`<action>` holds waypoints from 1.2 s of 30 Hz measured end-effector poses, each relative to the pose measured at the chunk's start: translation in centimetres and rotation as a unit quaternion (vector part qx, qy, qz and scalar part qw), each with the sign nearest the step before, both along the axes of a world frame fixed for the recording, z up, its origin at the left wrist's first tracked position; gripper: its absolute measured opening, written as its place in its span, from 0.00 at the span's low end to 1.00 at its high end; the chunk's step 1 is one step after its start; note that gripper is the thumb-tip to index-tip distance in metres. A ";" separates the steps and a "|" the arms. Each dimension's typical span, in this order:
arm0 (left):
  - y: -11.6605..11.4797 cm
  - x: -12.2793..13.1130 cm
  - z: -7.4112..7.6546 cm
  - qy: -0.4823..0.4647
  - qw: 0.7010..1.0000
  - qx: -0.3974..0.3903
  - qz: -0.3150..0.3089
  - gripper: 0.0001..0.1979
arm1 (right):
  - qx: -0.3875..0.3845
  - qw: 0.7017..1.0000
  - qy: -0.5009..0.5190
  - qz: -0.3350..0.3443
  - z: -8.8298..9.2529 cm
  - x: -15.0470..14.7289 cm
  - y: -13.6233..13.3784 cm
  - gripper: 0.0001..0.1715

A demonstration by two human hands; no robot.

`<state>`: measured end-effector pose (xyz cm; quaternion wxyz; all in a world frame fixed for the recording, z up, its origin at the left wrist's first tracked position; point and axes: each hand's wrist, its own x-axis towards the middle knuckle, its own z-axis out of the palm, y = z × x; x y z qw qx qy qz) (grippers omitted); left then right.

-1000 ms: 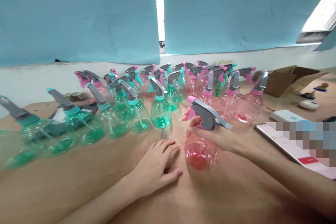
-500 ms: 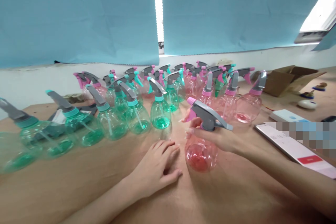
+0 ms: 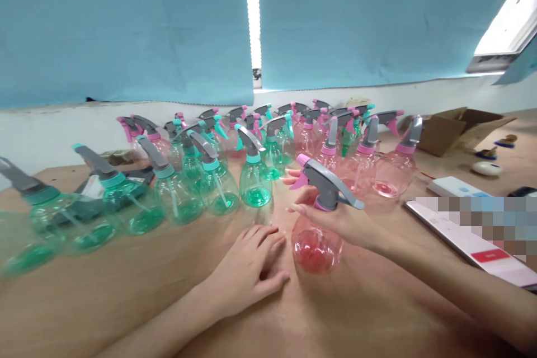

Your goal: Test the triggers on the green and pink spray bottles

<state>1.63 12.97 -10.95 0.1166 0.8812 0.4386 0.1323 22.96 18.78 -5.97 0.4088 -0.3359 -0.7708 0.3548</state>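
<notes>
A pink spray bottle point(image 3: 318, 251) with a grey and pink trigger head stands upright on the table in front of me. My right hand point(image 3: 335, 218) is around its neck, under the head. The thumb lies across the front and the fingertips stick out straight past the neck on the left. Part of the fingers is hidden behind the bottle. To the left, my left hand point(image 3: 254, 260) rests on the tabletop, palm down, holding nothing, fingers loosely bent and thumb apart. Nearest beyond it is a green spray bottle point(image 3: 257, 182).
A row of green spray bottles point(image 3: 179, 196) runs to the left. Pink ones, such as this spray bottle point(image 3: 392, 173), stand at the right, with several more behind. Farther right are a phone point(image 3: 455, 235), a white box point(image 3: 455, 185), a computer mouse point(image 3: 486, 168) and an open cardboard box point(image 3: 440, 131).
The fingers of my right hand have straightened and spread a little around the bottle's neck. The bottle has hardly moved, and my left hand has stayed in place.
</notes>
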 end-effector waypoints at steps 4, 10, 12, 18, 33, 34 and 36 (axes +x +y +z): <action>0.1 0.0 0.0 0.000 1.000 0.001 0.000 0.25 | 0.022 1.000 0.000 0.022 0.3 0.0 -0.1 0.02; 0.0 0.0 0.1 -0.005 1.000 0.001 0.002 0.25 | -0.011 1.000 -0.006 0.022 0.1 0.1 -0.1 0.03; 0.0 0.0 0.1 -0.005 1.000 0.000 0.004 0.25 | -0.002 0.999 0.016 0.036 0.1 0.0 -0.2 0.04; -0.1 0.0 0.1 0.005 1.000 0.000 0.007 0.25 | 0.007 0.998 0.040 0.045 0.5 -0.2 -0.4 0.08; 0.0 0.0 0.0 0.003 1.000 -0.001 0.003 0.25 | 0.001 0.998 0.052 0.045 0.5 -0.2 -0.4 0.10; -0.1 0.0 0.0 0.002 1.000 0.000 0.003 0.25 | 0.003 0.998 0.049 0.045 0.5 -0.2 -0.4 0.11; -0.1 0.0 0.0 -0.001 1.000 0.000 0.003 0.25 | 0.011 0.998 0.045 0.042 0.3 -0.1 -0.3 0.12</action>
